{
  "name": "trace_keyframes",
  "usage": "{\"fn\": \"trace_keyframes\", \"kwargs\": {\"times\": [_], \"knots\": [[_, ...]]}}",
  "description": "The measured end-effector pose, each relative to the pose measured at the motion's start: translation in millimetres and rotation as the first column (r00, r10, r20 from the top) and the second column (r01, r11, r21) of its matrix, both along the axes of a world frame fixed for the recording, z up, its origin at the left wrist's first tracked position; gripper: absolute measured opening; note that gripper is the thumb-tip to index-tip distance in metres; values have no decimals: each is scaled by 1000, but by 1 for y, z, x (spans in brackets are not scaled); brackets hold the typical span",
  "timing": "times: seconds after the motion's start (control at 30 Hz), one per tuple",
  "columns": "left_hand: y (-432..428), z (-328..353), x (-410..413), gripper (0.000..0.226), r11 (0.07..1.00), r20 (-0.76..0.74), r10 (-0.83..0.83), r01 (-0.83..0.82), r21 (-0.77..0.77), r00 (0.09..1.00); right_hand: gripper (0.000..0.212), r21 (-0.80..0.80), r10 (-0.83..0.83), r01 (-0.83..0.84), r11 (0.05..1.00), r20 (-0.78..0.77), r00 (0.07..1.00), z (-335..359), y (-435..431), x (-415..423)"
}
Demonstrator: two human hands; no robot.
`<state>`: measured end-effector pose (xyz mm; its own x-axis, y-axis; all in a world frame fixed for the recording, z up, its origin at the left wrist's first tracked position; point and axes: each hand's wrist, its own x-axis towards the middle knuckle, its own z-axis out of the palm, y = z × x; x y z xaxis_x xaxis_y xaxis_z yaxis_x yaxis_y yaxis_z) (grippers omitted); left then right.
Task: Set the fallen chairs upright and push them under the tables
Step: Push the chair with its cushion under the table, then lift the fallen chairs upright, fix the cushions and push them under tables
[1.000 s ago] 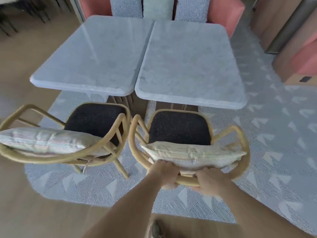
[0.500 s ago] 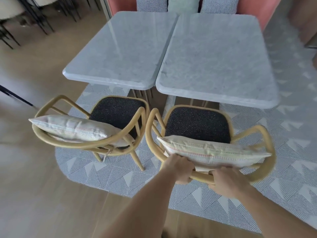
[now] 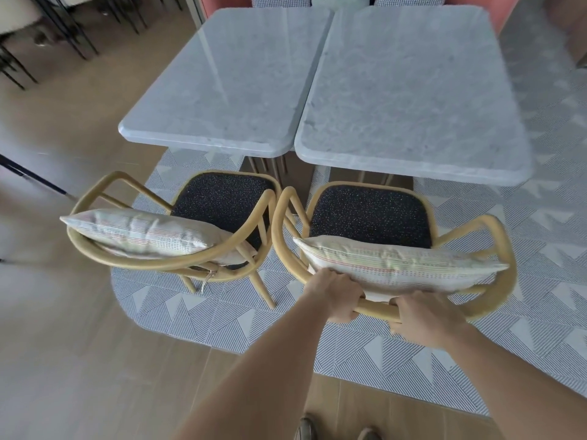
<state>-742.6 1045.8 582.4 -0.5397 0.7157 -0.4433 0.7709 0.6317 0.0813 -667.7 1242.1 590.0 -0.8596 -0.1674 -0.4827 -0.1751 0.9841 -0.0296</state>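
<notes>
Two rattan chairs with dark speckled seats stand upright in front of two grey marble tables. The right chair (image 3: 370, 214) faces the right table (image 3: 409, 90); a striped cushion (image 3: 397, 265) leans on its backrest. My left hand (image 3: 336, 295) and my right hand (image 3: 425, 317) both grip the curved top rail of that backrest. The left chair (image 3: 222, 198) with its own cushion (image 3: 139, 233) stands before the left table (image 3: 228, 81), untouched. Both seats sit just outside the table edges.
A patterned grey rug (image 3: 540, 312) lies under the tables and chairs on a wooden floor. A coral bench (image 3: 505, 14) with cushions runs behind the tables. Dark-legged chairs (image 3: 47, 33) stand at the far left. My shoes (image 3: 305, 428) show at the bottom.
The view has shifted left, so the tables and chairs appear further right. My hands stay clamped on the right chair's backrest, and the chair seems slightly closer to the table.
</notes>
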Motion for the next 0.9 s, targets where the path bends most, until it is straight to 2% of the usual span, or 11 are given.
{"fn": "trace_keyframes", "kwargs": {"times": [0.9], "knots": [[0, -4, 12, 31, 999, -35, -34, 33, -30, 999, 31, 38, 8, -8, 999, -3, 1000, -5, 1, 12]]}}
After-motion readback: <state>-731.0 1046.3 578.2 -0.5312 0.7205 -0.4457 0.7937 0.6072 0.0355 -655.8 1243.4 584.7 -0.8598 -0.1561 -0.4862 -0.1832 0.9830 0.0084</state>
